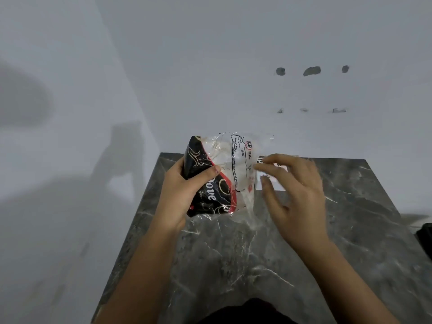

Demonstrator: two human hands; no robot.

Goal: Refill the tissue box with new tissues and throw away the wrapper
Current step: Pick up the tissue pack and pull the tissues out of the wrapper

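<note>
A plastic tissue wrapper [230,169], clear with a black and red printed side, is held up above the dark marble table [245,253]. My left hand [184,195] grips its black end, thumb pressed on the front. My right hand [294,195] has its fingers spread against the clear right side of the wrapper, fingertips touching it. A white object [280,183] lies on the table behind my right hand, mostly hidden; I cannot tell whether it is the tissue box.
The table stands against a pale wall [233,66] with several dark holes [311,70]. A black object [425,239] pokes in at the right edge. Dark clothing [247,312] shows at the bottom.
</note>
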